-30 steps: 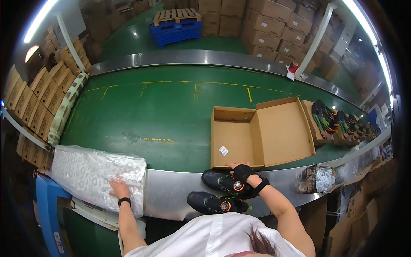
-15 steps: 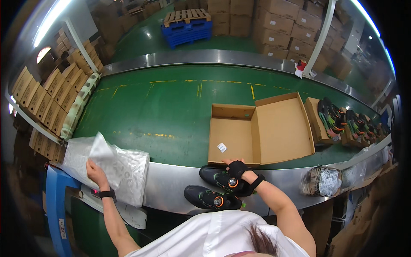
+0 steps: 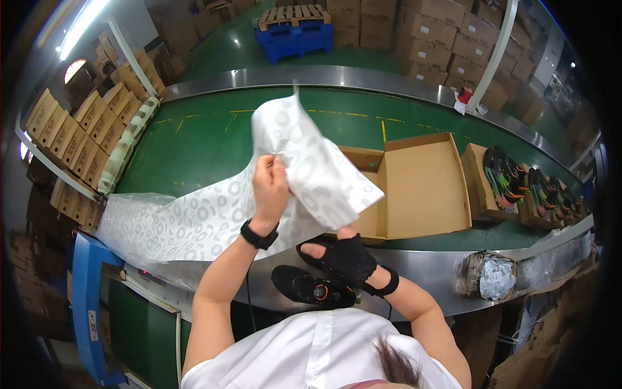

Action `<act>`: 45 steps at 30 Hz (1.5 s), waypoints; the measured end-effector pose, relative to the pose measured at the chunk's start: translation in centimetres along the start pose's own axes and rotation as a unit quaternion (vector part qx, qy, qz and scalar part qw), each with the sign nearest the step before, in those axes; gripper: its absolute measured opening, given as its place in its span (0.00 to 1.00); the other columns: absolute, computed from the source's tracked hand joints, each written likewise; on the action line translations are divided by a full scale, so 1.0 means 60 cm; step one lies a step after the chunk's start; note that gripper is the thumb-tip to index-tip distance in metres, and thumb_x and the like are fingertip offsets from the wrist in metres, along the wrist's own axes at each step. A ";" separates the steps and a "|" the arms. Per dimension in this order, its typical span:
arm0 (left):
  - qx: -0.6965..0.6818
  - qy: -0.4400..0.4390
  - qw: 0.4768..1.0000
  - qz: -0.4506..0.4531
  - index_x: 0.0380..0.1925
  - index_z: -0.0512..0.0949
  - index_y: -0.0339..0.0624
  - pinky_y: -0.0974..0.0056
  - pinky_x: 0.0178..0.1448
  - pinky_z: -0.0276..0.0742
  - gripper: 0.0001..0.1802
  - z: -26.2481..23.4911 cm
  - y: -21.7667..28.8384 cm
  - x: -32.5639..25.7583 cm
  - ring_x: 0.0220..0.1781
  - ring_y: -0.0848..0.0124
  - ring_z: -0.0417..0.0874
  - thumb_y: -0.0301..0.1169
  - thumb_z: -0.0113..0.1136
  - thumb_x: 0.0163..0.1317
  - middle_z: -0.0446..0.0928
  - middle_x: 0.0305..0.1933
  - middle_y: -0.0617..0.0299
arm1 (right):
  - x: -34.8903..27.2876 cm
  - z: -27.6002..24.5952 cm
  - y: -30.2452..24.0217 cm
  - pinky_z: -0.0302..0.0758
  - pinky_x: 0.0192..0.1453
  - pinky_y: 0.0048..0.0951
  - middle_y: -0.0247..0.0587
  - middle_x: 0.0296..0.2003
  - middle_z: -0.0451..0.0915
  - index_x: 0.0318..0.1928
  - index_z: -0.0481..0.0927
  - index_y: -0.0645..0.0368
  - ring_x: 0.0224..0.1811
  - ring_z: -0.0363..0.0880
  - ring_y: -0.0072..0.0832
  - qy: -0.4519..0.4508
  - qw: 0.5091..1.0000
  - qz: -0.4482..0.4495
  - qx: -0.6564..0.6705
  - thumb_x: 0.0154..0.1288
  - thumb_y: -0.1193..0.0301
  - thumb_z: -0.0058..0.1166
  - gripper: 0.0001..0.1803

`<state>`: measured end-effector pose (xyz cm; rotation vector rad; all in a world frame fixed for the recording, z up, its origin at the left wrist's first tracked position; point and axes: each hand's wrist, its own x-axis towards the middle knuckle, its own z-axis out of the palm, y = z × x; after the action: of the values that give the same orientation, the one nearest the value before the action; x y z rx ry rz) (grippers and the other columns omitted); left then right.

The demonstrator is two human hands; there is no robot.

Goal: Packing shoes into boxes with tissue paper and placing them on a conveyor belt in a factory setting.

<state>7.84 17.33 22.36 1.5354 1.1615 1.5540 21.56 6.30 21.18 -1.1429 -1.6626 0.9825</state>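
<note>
One white patterned sheet (image 3: 327, 172) dominates the head view: its near end hangs raised in the air, and the rest trails leftward over the clear plastic (image 3: 120, 211) at the left. The left hand (image 3: 270, 187) pinches it, fingers closed on a fold well above the metal tabletop (image 3: 418, 269). The right hand (image 3: 348, 258), in a black fingerless glove, lies over the two dark shoes (image 3: 299, 284), its thumb apart from the fingers; I cannot tell whether it grips anything. The raised end partly hides the base of the open cardboard box (image 3: 427, 185), whose lid lies opened out to the right on the green surface (image 3: 201, 139).

Judging by this, the step in hand is drawing the sheet up and across. A next move seems to call for a firm pinch, a free right hand to steady the loose edge, and care that the trailing length does not snag or crease.
</note>
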 end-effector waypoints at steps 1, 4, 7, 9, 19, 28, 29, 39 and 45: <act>-0.031 -0.012 0.999 -0.017 0.33 0.66 0.32 0.73 0.21 0.68 0.11 0.014 -0.014 -0.002 0.18 0.79 0.69 0.32 0.44 0.63 0.69 0.20 0.63 | 0.001 -0.006 0.000 0.63 0.54 0.32 0.52 0.50 0.68 0.52 0.66 0.64 0.51 0.68 0.41 0.068 0.995 -0.063 -0.048 0.44 0.66 0.60 0.32; -0.130 -0.068 0.983 -0.111 0.35 0.64 0.33 0.73 0.25 0.72 0.11 0.053 -0.019 -0.013 0.22 0.78 0.72 0.32 0.44 0.63 0.71 0.24 0.62 | 0.007 -0.042 0.062 0.68 0.49 0.29 0.47 0.42 0.75 0.47 0.71 0.63 0.44 0.73 0.38 0.150 0.987 -0.053 -0.032 0.48 0.69 0.59 0.24; -0.213 -0.090 0.969 -0.087 0.42 0.63 0.34 0.73 0.30 0.72 0.16 0.071 -0.038 -0.033 0.26 0.76 0.73 0.33 0.50 0.60 0.72 0.31 0.61 | 0.014 -0.062 0.073 0.69 0.46 0.26 0.41 0.40 0.76 0.46 0.72 0.63 0.41 0.74 0.31 0.187 0.982 -0.011 -0.027 0.50 0.70 0.59 0.21; -0.103 -0.149 0.983 0.042 0.46 0.62 0.34 0.72 0.34 0.72 0.21 0.080 -0.028 -0.064 0.30 0.75 0.74 0.34 0.54 0.57 0.72 0.35 0.61 | 0.017 -0.068 0.072 0.69 0.45 0.25 0.37 0.40 0.76 0.47 0.71 0.63 0.40 0.74 0.25 0.203 0.979 -0.019 -0.022 0.52 0.72 0.59 0.21; -0.132 -0.256 0.956 -0.060 0.37 0.72 0.37 0.75 0.40 0.66 0.08 0.015 -0.028 -0.085 0.36 0.83 0.69 0.21 0.49 0.56 0.72 0.33 0.69 | 0.052 -0.067 0.126 0.68 0.43 0.26 0.36 0.36 0.74 0.45 0.70 0.63 0.38 0.70 0.22 0.183 0.973 0.006 0.143 0.54 0.56 0.56 0.26; 0.042 -0.211 0.940 0.263 0.26 0.71 0.36 0.58 0.58 0.59 0.09 -0.054 0.086 -0.049 0.38 0.61 0.74 0.21 0.46 0.41 0.72 0.31 0.52 | 0.098 -0.183 0.178 0.68 0.38 0.24 0.36 0.27 0.78 0.35 0.77 0.66 0.30 0.71 0.18 0.422 0.904 0.045 0.058 0.55 0.66 0.54 0.13; 0.039 -0.215 0.940 0.261 0.26 0.71 0.36 0.58 0.58 0.59 0.09 -0.053 0.082 -0.060 0.38 0.61 0.74 0.21 0.46 0.41 0.72 0.31 0.52 | 0.100 -0.201 0.180 0.68 0.34 0.24 0.33 0.23 0.76 0.30 0.77 0.66 0.27 0.68 0.18 0.449 0.888 0.087 0.033 0.53 0.65 0.56 0.14; 0.059 0.028 0.998 0.025 0.36 0.69 0.35 0.69 0.40 0.68 0.09 -0.091 -0.021 -0.042 0.33 0.70 0.74 0.23 0.43 0.56 0.73 0.31 0.56 | 0.046 -0.241 0.129 0.69 0.40 0.23 0.36 0.32 0.76 0.40 0.73 0.68 0.33 0.71 0.22 0.393 0.908 0.036 0.140 0.50 0.67 0.60 0.20; 0.054 -0.171 0.972 0.155 0.60 0.49 0.34 0.66 0.63 0.54 0.31 0.034 -0.006 -0.063 0.61 0.67 0.60 0.25 0.47 0.58 0.58 0.60 0.52 | 0.061 -0.108 0.044 0.68 0.49 0.28 0.39 0.41 0.74 0.51 0.67 0.64 0.44 0.70 0.25 0.185 0.962 0.022 0.198 0.54 0.55 0.55 0.30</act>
<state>10.19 14.34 20.34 2.0406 0.8529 1.3556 27.63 11.31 21.58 -1.0183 -1.0885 1.0011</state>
